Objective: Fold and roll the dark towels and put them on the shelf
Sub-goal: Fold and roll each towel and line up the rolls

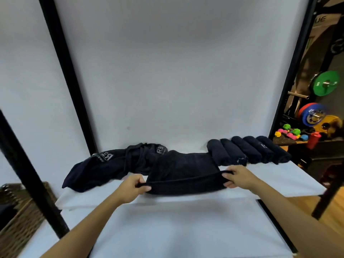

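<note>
I hold a folded dark towel (184, 170) by its near edge, out over the front part of the white shelf (279, 181). My left grip (133, 186) pinches the left end of that edge, thumb on top and fingers curled under; my right grip (235, 176) is clenched round the right end the same way. The edge runs taut between the two, a little higher on the right. The far part of the towel lies on the shelf and reaches back toward the white wall (167, 71).

Just behind and to the left, touching the towel, lies a loose heap (111, 164) of unfolded dark towels with pale printed letters; it spreads to the shelf's left front edge. To the right, five rolled towels (247, 151) lie side by side along the wall, the nearest one touching the towel I hold. In front of the rolls the shelf is bare out to its right edge.

Below me a second white table (167, 229) stretches wide and open under my forearms. Black frame posts (65, 75) rise on the left. A wicker basket (22, 211) sits low at the left. Coloured weight plates (325, 85) hang far right.
</note>
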A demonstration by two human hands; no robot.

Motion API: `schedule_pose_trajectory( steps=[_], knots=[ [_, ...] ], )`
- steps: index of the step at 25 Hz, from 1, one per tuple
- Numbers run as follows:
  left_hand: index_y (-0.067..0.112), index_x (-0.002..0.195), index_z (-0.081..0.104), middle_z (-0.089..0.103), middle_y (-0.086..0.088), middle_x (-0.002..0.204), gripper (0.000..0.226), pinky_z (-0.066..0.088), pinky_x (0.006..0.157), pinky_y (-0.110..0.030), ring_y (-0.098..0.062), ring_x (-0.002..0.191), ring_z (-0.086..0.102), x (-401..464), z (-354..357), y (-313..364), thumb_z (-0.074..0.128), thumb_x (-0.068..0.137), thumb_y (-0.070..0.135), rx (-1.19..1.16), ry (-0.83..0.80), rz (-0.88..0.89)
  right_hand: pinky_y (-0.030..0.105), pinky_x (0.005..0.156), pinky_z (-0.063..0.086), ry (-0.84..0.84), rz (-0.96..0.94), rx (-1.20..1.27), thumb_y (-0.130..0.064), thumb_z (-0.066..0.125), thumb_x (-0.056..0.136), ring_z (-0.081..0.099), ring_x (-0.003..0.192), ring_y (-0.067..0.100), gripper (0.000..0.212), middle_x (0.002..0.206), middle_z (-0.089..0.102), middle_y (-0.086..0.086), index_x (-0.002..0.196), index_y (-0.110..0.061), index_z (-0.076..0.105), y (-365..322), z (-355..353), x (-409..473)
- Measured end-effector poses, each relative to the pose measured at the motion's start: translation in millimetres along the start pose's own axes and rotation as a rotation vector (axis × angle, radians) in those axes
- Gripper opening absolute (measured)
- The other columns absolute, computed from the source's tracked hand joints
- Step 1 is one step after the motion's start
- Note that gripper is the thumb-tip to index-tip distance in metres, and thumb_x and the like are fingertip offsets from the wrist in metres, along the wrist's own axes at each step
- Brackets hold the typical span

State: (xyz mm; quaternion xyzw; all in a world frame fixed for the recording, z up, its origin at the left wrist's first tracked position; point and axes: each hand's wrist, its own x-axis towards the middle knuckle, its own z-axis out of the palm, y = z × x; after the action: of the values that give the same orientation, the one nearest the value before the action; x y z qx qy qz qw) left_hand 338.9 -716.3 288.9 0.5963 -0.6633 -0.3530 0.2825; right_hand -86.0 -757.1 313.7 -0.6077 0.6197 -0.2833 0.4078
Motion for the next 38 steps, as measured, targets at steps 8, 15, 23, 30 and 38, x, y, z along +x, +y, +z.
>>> schedule_pose_trajectory(
  steps=[8,15,23,30,38],
  knots=[
    [0.007,0.086,0.047,0.067,-0.014,0.086,0.027,0.058,0.059,-0.038,-0.033,0.07,0.073,-39,-3,28,0.07,0.091,0.021,-0.122,-0.195,-0.123,0.042,0.071,0.061,0.067,0.087,-0.024,-0.014,0.06,0.096,0.074,0.072,0.03,0.011,0.086,0.071,0.019,0.098,-0.003,0.062,-5,2,-50],
    [0.002,0.102,0.056,0.069,-0.021,0.098,0.02,0.061,0.073,-0.046,-0.032,0.076,0.074,42,-15,56,0.068,0.092,0.016,-0.24,0.181,-0.137,0.038,0.064,0.062,0.147,0.016,0.113,-0.01,0.061,0.095,0.073,0.071,0.031,0.022,0.094,0.068,0.021,0.112,0.004,0.06,-41,-15,19],
    [0.025,0.132,0.051,0.047,0.002,0.135,0.054,0.038,0.105,-0.034,-0.02,0.126,0.041,109,76,56,0.065,0.086,0.05,0.516,0.264,0.021,0.025,0.09,0.047,0.038,-0.111,-0.386,-0.03,0.072,0.087,0.06,0.11,0.02,0.043,0.12,0.063,0.005,0.126,-0.017,0.06,-17,11,113],
    [0.035,0.14,0.044,0.042,0.002,0.138,0.058,0.029,0.106,-0.042,-0.024,0.125,0.036,125,152,75,0.049,0.086,0.057,0.829,-0.051,0.069,0.032,0.101,0.042,-0.164,-0.206,-0.747,-0.041,0.059,0.094,0.047,0.118,0.02,0.038,0.125,0.047,-0.002,0.13,-0.028,0.058,17,26,107],
    [0.033,0.122,0.053,0.048,0.006,0.13,0.042,0.026,0.104,-0.039,-0.023,0.126,0.036,106,131,65,0.053,0.085,0.053,0.729,0.077,-0.001,0.035,0.089,0.05,-0.151,-0.244,-0.806,-0.044,0.061,0.09,0.058,0.103,0.018,0.027,0.111,0.06,-0.003,0.106,-0.023,0.066,8,38,69]
  ],
)
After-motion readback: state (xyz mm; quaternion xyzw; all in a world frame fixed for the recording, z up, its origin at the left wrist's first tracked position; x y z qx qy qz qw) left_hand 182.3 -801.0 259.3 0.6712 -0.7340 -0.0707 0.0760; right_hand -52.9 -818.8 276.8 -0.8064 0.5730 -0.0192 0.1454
